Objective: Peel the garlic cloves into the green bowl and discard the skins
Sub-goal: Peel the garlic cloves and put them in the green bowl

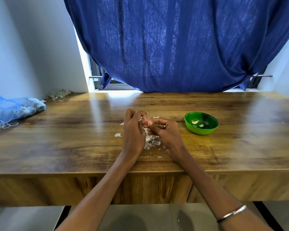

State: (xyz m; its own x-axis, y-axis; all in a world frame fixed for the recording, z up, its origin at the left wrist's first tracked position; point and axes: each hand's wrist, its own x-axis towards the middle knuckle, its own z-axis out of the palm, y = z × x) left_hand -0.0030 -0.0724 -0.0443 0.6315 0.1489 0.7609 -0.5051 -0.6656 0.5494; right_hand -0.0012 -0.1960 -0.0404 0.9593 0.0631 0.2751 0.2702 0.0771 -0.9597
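Blue mesh bag (18, 108): laid at the far left edge of the wooden table (73, 130), against the wall; pale rounded lumps are seen through the mesh, and a white drawstring (7, 125) is trailed in front of it.
Far skin pile (59, 94): heaped in the back left corner of the table, well apart from the hands.
Left hand (133, 129): held above the table centre, fingers curled inward toward the right hand; a garlic clove (145, 121) is pinched between the two hands, mostly hidden by the fingertips.
Near skin pile (151, 142): scattered on the table directly beneath and between the hands, with loose flakes spread around it.
Right hand (163, 130): fingers curled round the same clove, fingertips met with those of the left hand; a ring is worn on one finger and a metal bangle (231, 213) on the wrist.
Green bowl (201, 123): set on the table just right of the hands, apart from them; two pale peeled cloves (195, 122) are seen lying inside.
Blue curtain (173, 47): hung behind the table, across the window.
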